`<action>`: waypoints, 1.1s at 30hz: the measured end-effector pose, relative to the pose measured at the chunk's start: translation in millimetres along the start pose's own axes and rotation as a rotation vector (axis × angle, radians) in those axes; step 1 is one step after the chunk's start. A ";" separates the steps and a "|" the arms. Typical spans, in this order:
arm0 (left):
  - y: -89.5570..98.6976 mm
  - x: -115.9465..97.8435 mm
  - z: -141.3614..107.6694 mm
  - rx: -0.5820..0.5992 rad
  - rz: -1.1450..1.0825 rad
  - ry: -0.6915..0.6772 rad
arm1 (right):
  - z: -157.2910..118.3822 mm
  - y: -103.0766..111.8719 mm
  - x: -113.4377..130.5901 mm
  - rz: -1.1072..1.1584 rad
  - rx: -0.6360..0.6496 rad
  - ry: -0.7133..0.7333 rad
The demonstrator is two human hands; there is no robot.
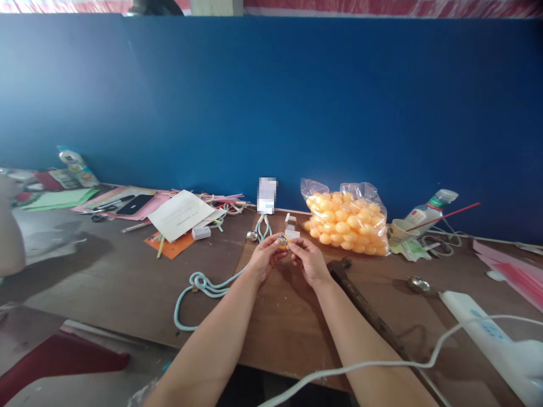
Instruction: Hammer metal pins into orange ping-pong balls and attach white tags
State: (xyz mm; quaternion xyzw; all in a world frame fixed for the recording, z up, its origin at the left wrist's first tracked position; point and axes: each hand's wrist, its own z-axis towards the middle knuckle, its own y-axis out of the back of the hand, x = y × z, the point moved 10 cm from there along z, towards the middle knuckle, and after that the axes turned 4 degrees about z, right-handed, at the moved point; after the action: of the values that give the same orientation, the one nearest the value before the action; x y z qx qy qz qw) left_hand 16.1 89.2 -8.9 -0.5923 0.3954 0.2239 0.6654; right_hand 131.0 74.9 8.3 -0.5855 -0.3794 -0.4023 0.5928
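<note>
Over the brown table, my left hand [268, 255] pinches a small shiny silver-and-orange piece [283, 241]; its exact kind is too small to make out. My right hand [307, 261] is closed at the piece's right edge, thumb and forefinger together. Just behind the hands are a small white box [292, 233] and a crumpled-looking silver object [251, 236]. A light blue cord [206, 285] lies coiled to the left, partly hidden by my left arm. To the right rests a hammer [360, 299], its handle partly behind my right forearm.
A clear bag of orange balls [348, 220] stands behind, right of centre. Papers [181, 215] clutter the left. Rightward are a bottle [432, 209], another silver object [419, 284] and a power strip [475, 319]. A white cable [382, 364] crosses in front. Someone's arm [8, 232] shows far left.
</note>
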 end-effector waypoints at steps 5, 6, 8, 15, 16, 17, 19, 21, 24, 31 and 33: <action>-1.6 0.4 -0.6 0.007 -0.024 0.017 | 0.1 0.6 -3.0 0.039 -0.007 -0.045; -2.3 0.3 -0.7 0.013 -0.027 0.017 | 0.0 0.7 -4.0 0.053 -0.006 -0.059; -3.8 0.3 -0.9 0.026 -0.029 0.018 | -0.1 0.4 -5.8 0.077 0.006 -0.084; -7.0 0.1 -1.7 0.067 0.006 0.011 | -1.2 -1.7 -8.2 0.128 0.042 -0.127; -7.7 -1.0 -2.0 0.072 0.015 0.003 | -1.4 -2.5 -7.8 0.134 0.047 -0.127; -8.4 -2.2 -2.3 0.074 0.024 -0.006 | -1.6 -3.4 -7.2 0.139 0.053 -0.124; -9.2 -4.0 -3.1 0.068 0.041 -0.012 | -1.8 -4.9 -5.9 0.146 0.065 -0.118; -9.3 -4.7 -3.9 0.053 0.057 -0.004 | -1.9 -5.5 -5.2 0.144 0.070 -0.115; -8.4 -5.2 -4.7 0.033 0.076 0.001 | -2.1 -5.9 -4.3 0.127 0.075 -0.112; -6.0 -3.4 -3.6 0.028 0.116 0.000 | -2.5 -4.4 -1.6 0.080 0.057 -0.112; -5.8 -3.3 -3.3 0.024 0.115 0.001 | -2.3 -3.7 -2.3 0.066 0.056 -0.120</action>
State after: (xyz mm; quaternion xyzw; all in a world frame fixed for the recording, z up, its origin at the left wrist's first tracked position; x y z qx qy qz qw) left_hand 17.7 85.5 -2.7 -0.5608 0.4318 0.2566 0.6582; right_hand 126.6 72.7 7.6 -0.6038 -0.4057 -0.3359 0.5983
